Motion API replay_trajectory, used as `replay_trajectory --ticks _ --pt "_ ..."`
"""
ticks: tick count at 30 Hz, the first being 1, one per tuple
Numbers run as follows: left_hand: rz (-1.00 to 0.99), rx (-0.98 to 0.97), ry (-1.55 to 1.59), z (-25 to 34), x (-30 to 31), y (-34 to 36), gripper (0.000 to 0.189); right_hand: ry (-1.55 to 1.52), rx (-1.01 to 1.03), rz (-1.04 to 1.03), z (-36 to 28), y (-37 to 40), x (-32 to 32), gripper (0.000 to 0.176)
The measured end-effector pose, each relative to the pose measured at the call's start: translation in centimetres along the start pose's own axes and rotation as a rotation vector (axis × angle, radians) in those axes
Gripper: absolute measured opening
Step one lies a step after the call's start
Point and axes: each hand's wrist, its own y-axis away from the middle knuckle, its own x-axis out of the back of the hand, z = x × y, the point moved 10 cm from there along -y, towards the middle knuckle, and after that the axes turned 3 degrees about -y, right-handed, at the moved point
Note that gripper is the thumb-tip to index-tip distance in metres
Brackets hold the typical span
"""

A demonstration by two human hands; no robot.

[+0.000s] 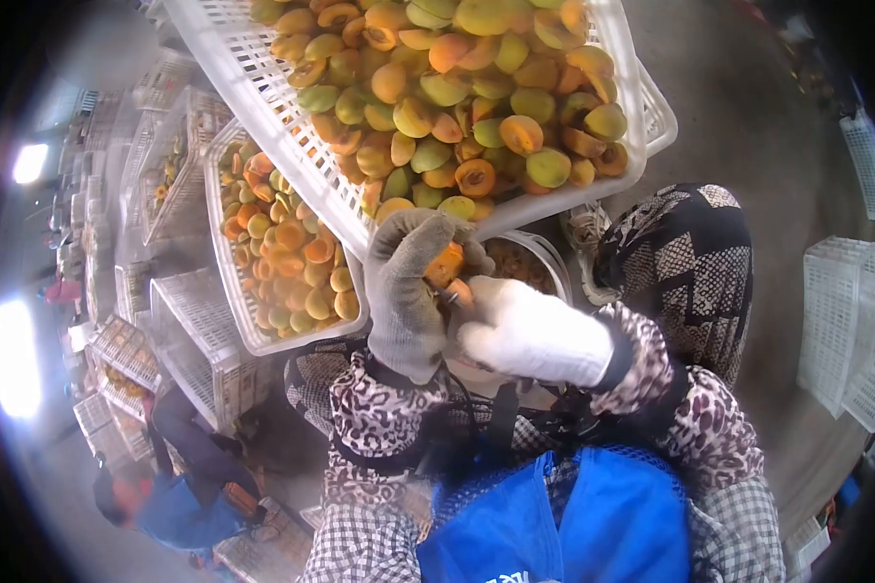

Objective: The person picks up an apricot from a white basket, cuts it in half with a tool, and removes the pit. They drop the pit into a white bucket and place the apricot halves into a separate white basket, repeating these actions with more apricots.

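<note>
My left hand [410, 282], in a grey glove, is closed around an orange apricot piece [445, 264] in front of my lap. My right hand [530, 328], in a white glove, meets it from the right, its fingers wrapped round a small tool [456, 293] whose metal end touches the fruit. Just beyond both hands is a white plastic crate [544, 206] heaped with halved apricots [447, 87]. Partly hidden behind my right hand, a white bucket [552, 255] holds small brownish pieces.
A second white crate [226, 262] of apricots stands at the left. Empty crates [199, 330] are stacked beyond it, and more crates [836, 321] stand at the far right. A co-worker [180, 486] in blue is at the lower left. My patterned knee [685, 262] is right of the bucket.
</note>
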Motion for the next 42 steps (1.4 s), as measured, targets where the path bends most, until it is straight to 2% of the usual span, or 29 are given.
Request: replay_trajectory --ticks 2,4,6,7,8,10,11,12,13,15,16,17,18,19,20,21,23,24,25,27,29,30,32,33,35,37,39,40,42 --pt "-0.056 0.061 0.064 -0.3 -0.6 0.1 0.023 -0.279 -0.164 -0.251 1.2 0.3 -1.5 0.020" --pt "-0.139 0.098 0.201 -0.3 -1.8 0.5 0.021 -0.388 -0.137 -0.211 1.7 0.1 -1.4 0.018" --pt "-0.052 0.125 0.339 -0.9 -1.9 0.9 0.020 -0.449 -0.134 -0.178 2.0 -0.1 -1.7 0.014" --pt "0.024 0.156 0.473 -1.1 -0.9 1.1 0.019 -0.233 -0.060 -0.218 1.1 -0.4 -1.8 0.014" --pt "-0.108 0.259 0.614 -2.8 -0.2 1.0 0.017 -0.243 0.063 -0.302 1.3 -1.4 -2.5 0.016" --pt "-0.153 -0.083 0.573 -0.1 0.7 1.1 0.021 0.195 0.404 -0.175 0.1 -2.2 -1.6 0.024" --pt "-0.166 0.039 0.715 -0.7 0.9 0.5 0.022 0.409 0.550 -0.057 -0.5 -2.3 -1.0 0.028" --pt "-0.001 0.151 0.710 -1.7 3.0 0.1 0.027 0.695 0.473 0.143 1.2 -2.4 0.4 0.033" --pt "0.166 0.260 0.707 -2.7 5.1 0.1 0.035 0.863 0.262 0.175 2.9 -2.1 1.5 0.040" --pt "0.279 -0.668 -0.983 5.6 6.0 2.5 0.033 1.100 0.155 0.192 7.7 -3.7 3.9 0.034" --pt "0.391 -0.726 -1.027 5.2 8.5 2.9 0.033 1.416 -0.074 0.159 15.9 -6.6 8.1 0.031" --pt "0.494 -0.793 -1.071 5.2 11.1 3.0 0.033 1.564 -0.194 0.163 16.9 -6.9 9.3 0.030" --pt "0.616 -0.679 -1.161 4.9 13.9 2.5 0.034 1.713 -0.320 0.149 17.9 -7.2 10.5 0.030" --pt "0.735 -0.547 -1.242 4.8 15.8 2.2 0.035 1.614 -0.144 0.215 11.7 -4.9 7.3 0.028" --pt "0.882 -0.461 -0.730 4.7 19.1 1.6 0.032 1.506 0.025 0.278 7.5 -3.6 5.3 0.027" --pt "0.985 -0.355 -0.218 3.3 21.7 0.2 0.031 1.502 0.014 0.278 8.5 -3.7 5.8 0.027" --pt "1.117 -0.315 -0.801 2.7 27.1 -4.0 0.041 1.626 0.272 0.341 9.6 -4.2 5.8 0.022" --pt "1.062 -0.282 -1.056 2.4 28.4 -6.4 0.049 1.666 0.416 0.365 9.4 -4.0 4.8 0.021" --pt "0.987 -0.254 -1.304 2.2 29.0 -8.9 0.057 1.400 0.552 0.291 5.4 -2.2 3.1 0.021" --pt "0.925 0.028 -1.888 1.1 30.3 -12.2 0.067 1.257 0.439 0.304 5.9 -2.5 4.1 0.021" --pt "0.898 0.274 -1.874 2.5 31.9 -13.7 0.069 1.253 0.411 0.317 6.9 -2.9 5.1 0.021" --pt "0.889 0.272 -1.882 3.4 31.4 -13.6 0.069 1.304 0.534 0.364 6.7 -2.8 4.9 0.021" --pt "1.158 -0.040 -1.781 8.3 29.3 -11.9 0.059 1.379 0.435 0.385 7.9 -3.9 5.8 0.022" --pt "1.153 -0.042 -1.802 9.6 28.0 -11.1 0.059 1.359 0.439 0.385 8.2 -4.0 6.2 0.022" --pt "0.874 -0.865 -1.488 13.2 19.2 -7.2 0.042 1.548 0.508 0.445 8.7 -3.6 6.3 0.022" --pt "0.272 -0.961 -1.497 11.3 9.8 -5.2 0.022 1.398 0.469 0.331 5.1 -2.0 5.1 0.021" --pt "0.026 -0.935 -1.796 6.9 1.5 -3.6 0.028 1.194 0.541 0.361 5.0 -1.1 5.4 0.022" --pt "0.024 -0.940 -1.800 5.4 1.2 -4.1 0.028 1.191 0.546 0.364 5.1 -0.7 5.5 0.022" --pt "0.124 -1.106 -2.198 0.5 1.6 -5.7 0.016 1.248 0.642 0.346 5.0 0.2 5.1 0.022"
